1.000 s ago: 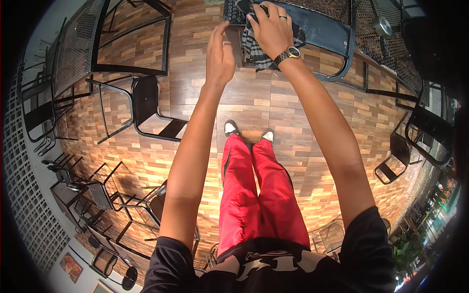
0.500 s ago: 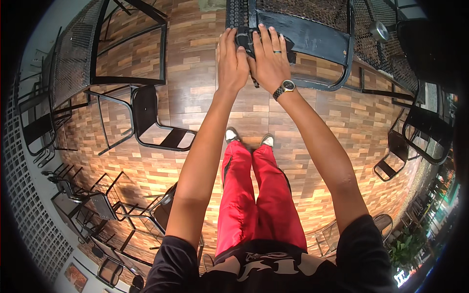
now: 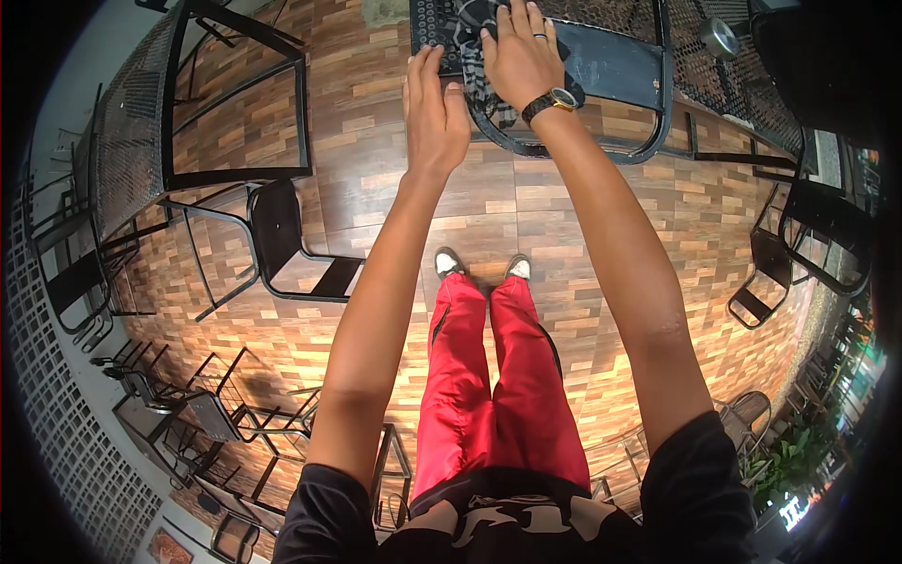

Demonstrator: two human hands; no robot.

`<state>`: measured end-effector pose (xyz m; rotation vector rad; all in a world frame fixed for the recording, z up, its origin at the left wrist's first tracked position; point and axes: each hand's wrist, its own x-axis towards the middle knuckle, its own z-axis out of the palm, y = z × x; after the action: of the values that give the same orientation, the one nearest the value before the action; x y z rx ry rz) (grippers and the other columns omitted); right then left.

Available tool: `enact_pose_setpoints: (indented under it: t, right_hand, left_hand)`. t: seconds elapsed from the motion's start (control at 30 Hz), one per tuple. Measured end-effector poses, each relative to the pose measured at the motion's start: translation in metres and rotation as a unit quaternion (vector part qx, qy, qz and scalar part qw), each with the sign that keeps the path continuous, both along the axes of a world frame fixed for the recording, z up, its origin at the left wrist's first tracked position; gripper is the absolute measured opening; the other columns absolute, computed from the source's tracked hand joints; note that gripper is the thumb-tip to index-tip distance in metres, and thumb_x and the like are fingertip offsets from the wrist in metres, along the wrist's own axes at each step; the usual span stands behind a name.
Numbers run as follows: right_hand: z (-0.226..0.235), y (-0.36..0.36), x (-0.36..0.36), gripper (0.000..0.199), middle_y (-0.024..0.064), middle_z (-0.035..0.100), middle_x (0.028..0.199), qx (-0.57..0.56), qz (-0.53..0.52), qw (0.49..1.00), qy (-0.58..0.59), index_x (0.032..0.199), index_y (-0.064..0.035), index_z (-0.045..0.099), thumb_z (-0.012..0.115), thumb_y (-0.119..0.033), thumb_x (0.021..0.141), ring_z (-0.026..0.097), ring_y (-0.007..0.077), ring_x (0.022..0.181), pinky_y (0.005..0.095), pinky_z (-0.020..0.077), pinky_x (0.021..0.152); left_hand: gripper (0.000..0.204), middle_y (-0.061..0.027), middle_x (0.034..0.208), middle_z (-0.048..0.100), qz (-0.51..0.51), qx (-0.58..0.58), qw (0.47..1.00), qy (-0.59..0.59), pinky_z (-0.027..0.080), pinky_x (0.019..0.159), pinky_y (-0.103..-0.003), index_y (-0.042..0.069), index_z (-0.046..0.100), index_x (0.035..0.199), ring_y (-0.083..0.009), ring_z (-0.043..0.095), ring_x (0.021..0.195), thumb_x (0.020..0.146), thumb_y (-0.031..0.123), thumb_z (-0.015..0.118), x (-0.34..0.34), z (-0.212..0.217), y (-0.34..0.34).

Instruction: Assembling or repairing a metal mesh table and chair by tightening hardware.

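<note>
A dark cloth with a grey checked pattern lies bunched over the black metal chair, and part of it hangs below the frame. My right hand, with a ring and a watch, presses flat on it, fingers stretched out. To the left, my left hand is open and holds nothing. Its fingertips are at the edge of the black perforated metal top, beside the cloth; I cannot tell whether they touch it.
A mesh table stands at left with a black chair near it. On another mesh table at right sits a round metal container. More chairs stand along both sides of the wood-patterned floor.
The cloth has spread out from under my hands and now hangs lower. My right hand has moved away from me; my left hand has come off the cloth, slightly left.
</note>
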<state>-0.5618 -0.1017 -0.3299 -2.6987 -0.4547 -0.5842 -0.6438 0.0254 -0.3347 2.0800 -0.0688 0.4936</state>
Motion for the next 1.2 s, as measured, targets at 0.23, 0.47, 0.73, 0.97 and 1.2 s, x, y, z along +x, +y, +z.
enact_pose_setpoints:
  t: [0.23,0.47,0.73,0.97,1.2]
  right_hand:
    - [-0.02,-0.096,0.027,0.051,0.0201,0.044,0.154,-0.065,-0.112,0.991,-0.038,0.137,0.0033,0.057,0.049,-0.034,0.103,0.038,0.0409,0.143,0.0563,0.0279,0.118]
    - [-0.006,-0.014,-0.002,0.054,0.0201,0.05,0.148,-0.013,-0.024,0.998,-0.053,0.134,0.0053,0.058,0.056,-0.034,0.097,0.043,0.0382,0.139,0.0547,0.0291,0.118]
    - [-0.001,-0.069,0.0,0.049,0.0158,0.053,0.146,0.0,-0.007,0.999,-0.045,0.134,-0.0021,0.061,0.058,-0.035,0.097,0.046,0.0358,0.138,0.0508,0.0325,0.117]
    - [-0.003,-0.06,0.002,0.049,0.0159,0.048,0.152,0.006,-0.028,1.0,-0.009,0.135,0.0015,0.06,0.054,-0.033,0.101,0.039,0.0368,0.143,0.0503,0.0267,0.121]
    - [0.012,-0.004,0.046,0.052,0.018,0.039,0.157,-0.054,0.166,0.985,0.004,0.141,0.0008,0.051,0.059,-0.024,0.097,0.033,0.0362,0.147,0.051,0.0233,0.123]
  left_hand:
    - [0.05,-0.0254,0.153,0.038,-0.012,-0.008,1.0,-0.002,0.023,0.12,-0.051,-0.004,0.044,0.144,-0.0455,0.031,0.145,0.098,0.013,0.045,0.01,0.003,-0.019]
    - [0.05,-0.0254,0.153,0.038,-0.013,-0.037,0.999,-0.022,0.025,0.119,-0.051,-0.003,0.044,0.145,-0.043,0.034,0.144,0.098,0.015,0.044,0.025,0.003,-0.034]
    - [0.049,-0.0259,0.153,0.039,0.014,0.012,1.0,-0.019,0.029,0.118,-0.048,-0.005,0.043,0.144,-0.0435,0.037,0.142,0.1,0.016,0.045,0.04,0.004,-0.047]
    - [0.057,-0.0319,0.157,0.029,0.069,0.007,0.996,-0.059,0.028,0.118,-0.052,-0.009,0.034,0.149,-0.0487,0.032,0.145,0.101,0.019,0.044,0.041,-0.001,-0.055]
    - [0.065,-0.0357,0.161,0.018,0.101,-0.011,0.994,-0.028,0.02,0.122,-0.051,-0.014,0.021,0.154,-0.0493,0.023,0.15,0.106,0.029,0.034,0.041,-0.002,-0.058]
